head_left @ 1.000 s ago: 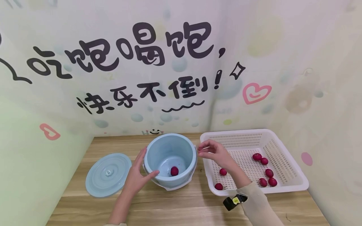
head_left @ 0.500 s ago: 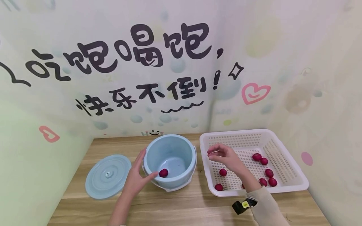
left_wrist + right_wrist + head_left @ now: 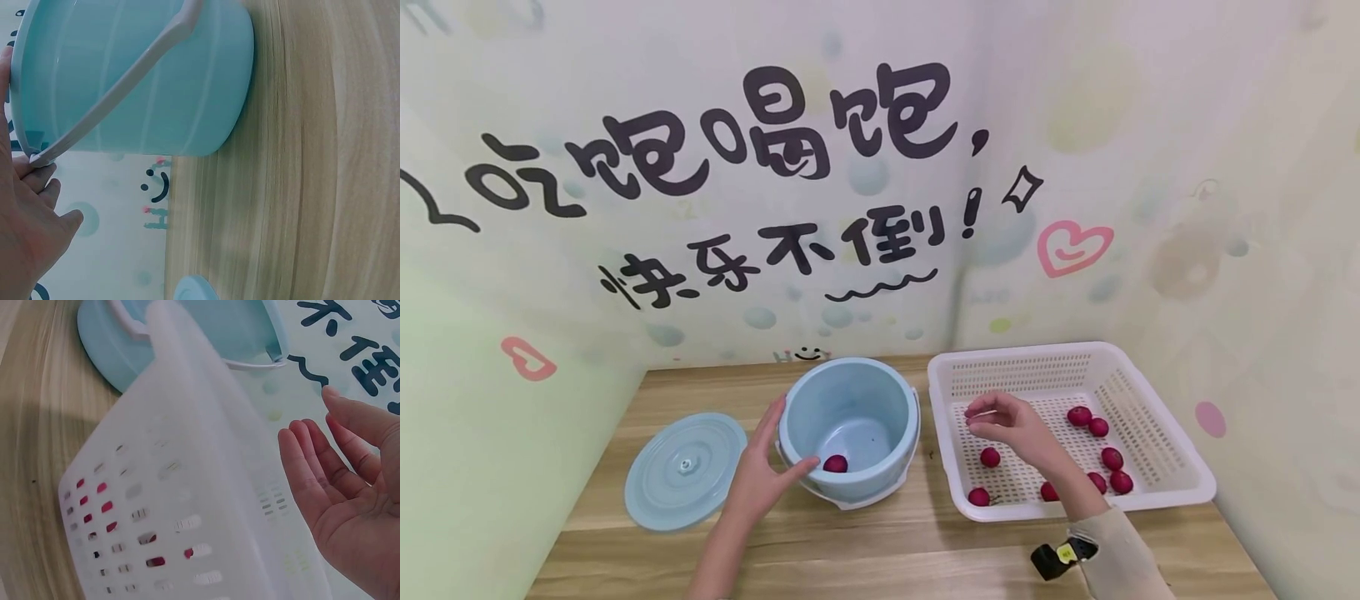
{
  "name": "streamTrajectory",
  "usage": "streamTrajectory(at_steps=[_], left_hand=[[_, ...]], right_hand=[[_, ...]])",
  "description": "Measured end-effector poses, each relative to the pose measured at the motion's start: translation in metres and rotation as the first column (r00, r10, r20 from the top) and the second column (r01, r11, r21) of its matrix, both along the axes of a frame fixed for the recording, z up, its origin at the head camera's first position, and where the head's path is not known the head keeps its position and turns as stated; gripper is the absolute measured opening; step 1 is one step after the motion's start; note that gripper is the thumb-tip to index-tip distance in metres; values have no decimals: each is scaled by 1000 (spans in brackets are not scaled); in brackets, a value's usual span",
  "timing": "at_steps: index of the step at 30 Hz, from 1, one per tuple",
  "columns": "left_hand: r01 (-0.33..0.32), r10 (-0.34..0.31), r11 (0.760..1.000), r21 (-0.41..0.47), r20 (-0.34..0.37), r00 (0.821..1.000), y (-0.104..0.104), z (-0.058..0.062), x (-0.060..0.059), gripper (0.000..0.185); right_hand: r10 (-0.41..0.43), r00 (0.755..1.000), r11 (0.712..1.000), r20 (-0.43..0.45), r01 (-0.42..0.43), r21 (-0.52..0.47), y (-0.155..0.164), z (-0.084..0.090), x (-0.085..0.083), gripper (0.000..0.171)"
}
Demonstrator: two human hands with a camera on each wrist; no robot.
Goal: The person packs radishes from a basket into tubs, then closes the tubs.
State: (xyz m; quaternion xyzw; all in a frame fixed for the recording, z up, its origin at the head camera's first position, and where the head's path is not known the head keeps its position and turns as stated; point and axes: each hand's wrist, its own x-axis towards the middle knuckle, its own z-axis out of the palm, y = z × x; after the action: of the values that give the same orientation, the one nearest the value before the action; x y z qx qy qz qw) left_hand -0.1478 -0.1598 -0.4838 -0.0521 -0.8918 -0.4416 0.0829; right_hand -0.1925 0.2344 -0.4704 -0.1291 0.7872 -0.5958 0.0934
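- The dark-red round radish lies inside the light-blue round plastic bucket, at the near left of its floor; the near rim hides its lower part.
- The left hand is spread against the left side of the bucket: its thumb lies at the near rim, just beside the radish in this view, and its other fingers run along the outside wall. This grip stands apart, thumb wide of the fingers, resting on the bucket.
- In the left wrist view, the fingertips are at the rim, by the joint of the bucket's pale curved handle, which slants down across the wall.
- The right hand hangs above the left half of the white rectangular slotted plastic basket. Its grip is apart too: fingers gently bent, a gap between thumb and fingertips.
- Eight more red radishes show in the basket; two lie nearer its left wall, below the right hand, and the others lie farther right, some partly covered by the forearm.
- The flat round light-blue lid lies left of the bucket, beyond the left hand, on the wood-grain worktop.
- A black strapped device sits at the right wrist, by a beige sleeve.
- Behind, the pale wall carries bold black lettering.
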Motion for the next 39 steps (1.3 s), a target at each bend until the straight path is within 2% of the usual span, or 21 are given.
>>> streamTrajectory(at_steps=[8, 18, 27, 34, 39], left_hand=[[1, -1, 1000, 1, 18, 1000, 1, 0, -1, 101], [-1, 2, 1000, -3, 20, 1000, 1, 0, -1, 101], [-3, 3, 1000, -4, 15, 1000, -1, -1, -1, 101], [-6, 6, 1000, -5, 22, 1000, 0, -1, 0, 101], [-8, 9, 1000, -5, 29, 1000, 0, 0, 0, 101]], right_hand=[[-7, 1000, 1000, -3, 7, 14, 7, -7, 2, 33], [3, 998, 999, 57, -5, 45, 14, -15, 5, 35], [86, 993, 995, 85, -90, 39, 18, -22, 5, 35], [177, 968, 982, 175, -186, 37, 23, -33, 4, 42], [222, 934, 972, 280, -236, 17, 24, -39, 3, 43]])
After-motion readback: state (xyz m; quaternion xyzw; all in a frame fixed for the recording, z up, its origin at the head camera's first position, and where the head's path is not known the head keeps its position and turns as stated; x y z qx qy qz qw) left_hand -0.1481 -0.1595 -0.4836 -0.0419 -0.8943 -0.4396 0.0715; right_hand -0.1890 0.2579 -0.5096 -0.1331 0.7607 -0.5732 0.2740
